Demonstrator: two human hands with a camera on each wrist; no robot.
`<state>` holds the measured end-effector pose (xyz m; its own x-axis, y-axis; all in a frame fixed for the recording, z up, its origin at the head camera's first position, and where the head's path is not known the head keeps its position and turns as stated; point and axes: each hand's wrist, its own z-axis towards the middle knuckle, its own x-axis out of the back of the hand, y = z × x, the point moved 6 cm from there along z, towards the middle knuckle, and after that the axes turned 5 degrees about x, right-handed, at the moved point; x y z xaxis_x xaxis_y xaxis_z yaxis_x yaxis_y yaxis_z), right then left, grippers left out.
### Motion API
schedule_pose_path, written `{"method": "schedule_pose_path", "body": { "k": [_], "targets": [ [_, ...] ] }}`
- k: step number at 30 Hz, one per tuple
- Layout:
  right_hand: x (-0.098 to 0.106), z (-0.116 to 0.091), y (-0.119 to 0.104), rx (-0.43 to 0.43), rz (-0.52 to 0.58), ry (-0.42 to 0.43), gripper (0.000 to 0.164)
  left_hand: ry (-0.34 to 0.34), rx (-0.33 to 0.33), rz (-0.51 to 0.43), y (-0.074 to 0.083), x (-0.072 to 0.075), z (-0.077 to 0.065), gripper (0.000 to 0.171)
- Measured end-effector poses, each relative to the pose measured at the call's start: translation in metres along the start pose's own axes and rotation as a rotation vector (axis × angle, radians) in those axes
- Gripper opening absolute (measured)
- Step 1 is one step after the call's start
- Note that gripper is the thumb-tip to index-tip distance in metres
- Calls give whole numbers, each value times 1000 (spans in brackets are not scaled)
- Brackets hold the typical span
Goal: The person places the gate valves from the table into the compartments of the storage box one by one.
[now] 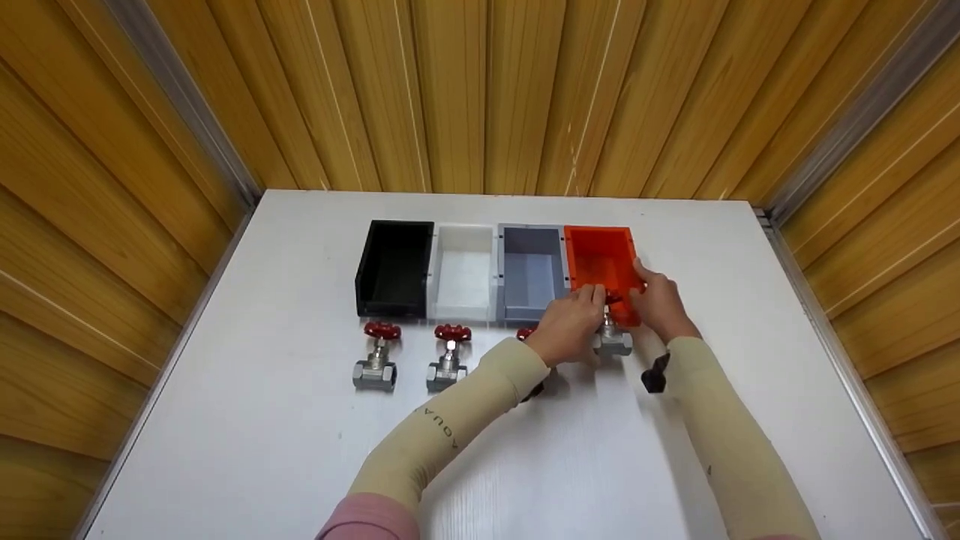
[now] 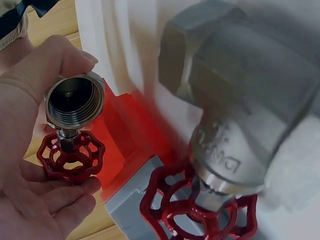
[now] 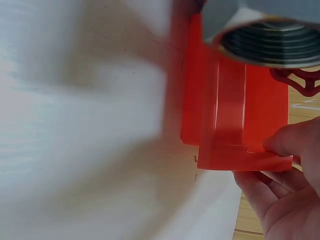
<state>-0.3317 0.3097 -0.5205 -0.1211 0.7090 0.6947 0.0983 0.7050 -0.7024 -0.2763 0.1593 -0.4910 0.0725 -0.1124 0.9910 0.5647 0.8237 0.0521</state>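
A red-wheeled valve at the front of the orange bin
We grasp it with our left hand, thumb at its body, fingers at its wheel; with our right hand we pinch the bin's right side. Whether the valve touches the white table, we cannot tell.

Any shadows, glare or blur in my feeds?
Head: soft shadow on the white tabletop beside the right sleeve. Left wrist: the nearest red-handwheel valve looms large, a pale blurred patch at its right. Right wrist: washed-out brightness at far left, diffuse shadows, the held valve soft and cropped.
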Motion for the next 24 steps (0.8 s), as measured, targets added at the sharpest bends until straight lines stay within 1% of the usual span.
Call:
{"method": "schedule_pose_path", "body": {
  "k": [3,12,19,24],
  "targets": [
    [0,0,0,-16,6,-6,62,-8,11,4,-3,1,3,103],
    [0,0,2,-35,24,-36,62,-8,32,1,-8,8,11,103],
    [3,1,1,34,-69,-1,62,14,36,21,-11,11,18,104],
    [1,2,3,14,-53,-13,62,12,52,38,-15,11,24,107]
  ]
}}
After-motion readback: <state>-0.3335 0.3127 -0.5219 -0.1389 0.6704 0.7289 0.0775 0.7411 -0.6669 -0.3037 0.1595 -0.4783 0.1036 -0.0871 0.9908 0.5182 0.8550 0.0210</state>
